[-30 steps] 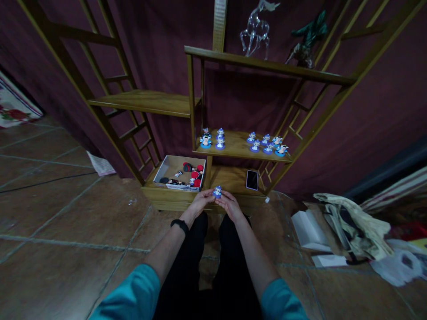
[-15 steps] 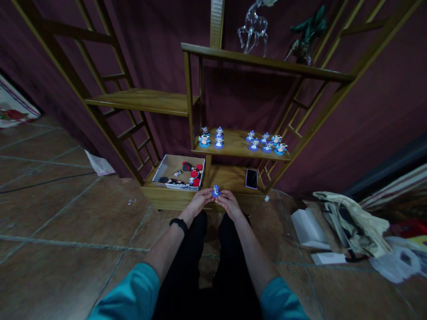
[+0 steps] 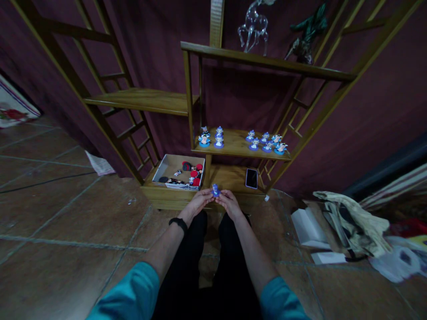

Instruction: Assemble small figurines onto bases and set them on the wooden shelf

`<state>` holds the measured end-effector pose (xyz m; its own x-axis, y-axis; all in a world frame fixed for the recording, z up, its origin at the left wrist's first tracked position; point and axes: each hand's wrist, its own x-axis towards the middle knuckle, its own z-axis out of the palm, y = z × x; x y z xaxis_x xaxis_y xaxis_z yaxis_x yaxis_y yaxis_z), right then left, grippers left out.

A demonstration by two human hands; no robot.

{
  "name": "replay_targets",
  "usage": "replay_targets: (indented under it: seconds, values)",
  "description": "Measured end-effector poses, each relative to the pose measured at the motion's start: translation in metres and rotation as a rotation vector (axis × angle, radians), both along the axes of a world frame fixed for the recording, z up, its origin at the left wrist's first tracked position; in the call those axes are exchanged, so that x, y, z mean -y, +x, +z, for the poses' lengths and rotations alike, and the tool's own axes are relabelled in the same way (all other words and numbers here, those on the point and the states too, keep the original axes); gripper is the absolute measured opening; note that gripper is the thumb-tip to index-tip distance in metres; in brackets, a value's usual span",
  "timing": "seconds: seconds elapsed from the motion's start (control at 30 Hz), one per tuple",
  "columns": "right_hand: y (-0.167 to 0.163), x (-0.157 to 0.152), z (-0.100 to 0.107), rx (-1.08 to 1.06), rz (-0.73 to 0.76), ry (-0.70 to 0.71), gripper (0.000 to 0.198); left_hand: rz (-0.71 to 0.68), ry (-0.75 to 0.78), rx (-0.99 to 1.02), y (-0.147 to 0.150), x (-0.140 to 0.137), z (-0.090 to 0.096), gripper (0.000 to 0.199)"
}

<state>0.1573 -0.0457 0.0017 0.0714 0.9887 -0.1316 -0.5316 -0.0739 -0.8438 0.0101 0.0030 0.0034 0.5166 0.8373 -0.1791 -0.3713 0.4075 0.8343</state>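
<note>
A small purple figurine (image 3: 215,190) on a round base stands upright between my fingertips, in front of the lower shelf. My left hand (image 3: 201,200) grips the base from the left; my right hand (image 3: 228,202) grips it from the right. Beyond them, several similar purple figurines (image 3: 254,144) stand on the middle shelf (image 3: 233,149), beside blue-based ones (image 3: 204,141) at its left end and another blue-based one (image 3: 280,149) at its right. To the left of my hands, an open cardboard box (image 3: 162,171) holds red and black figurine pieces (image 3: 194,174).
A phone (image 3: 251,178) lies on the lower shelf (image 3: 227,173). Higher up are a glass deer (image 3: 254,29) and a green statue (image 3: 308,35). White boxes (image 3: 308,229), a cloth bag (image 3: 356,222) and a plastic bag (image 3: 396,262) lie on the floor at right.
The figurine has turned slightly in my fingers, its front showing less now. Both hands stay in nearly the same place, and the shelf items have not moved.
</note>
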Motion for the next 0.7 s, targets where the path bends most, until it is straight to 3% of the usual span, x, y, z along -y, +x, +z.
replay_targets:
  seconds: [0.23,0.7]
  values:
    - [0.0018,-0.0038,-0.0048,0.006,0.006,-0.003,0.036,0.028,0.051,-0.020,-0.0001,0.0014,0.0018,0.042]
    - [0.0029,-0.0045,-0.0038,-0.034,0.046,-0.033,0.038,0.117,0.162,-0.095,0.0041,0.0052,0.0013,0.037]
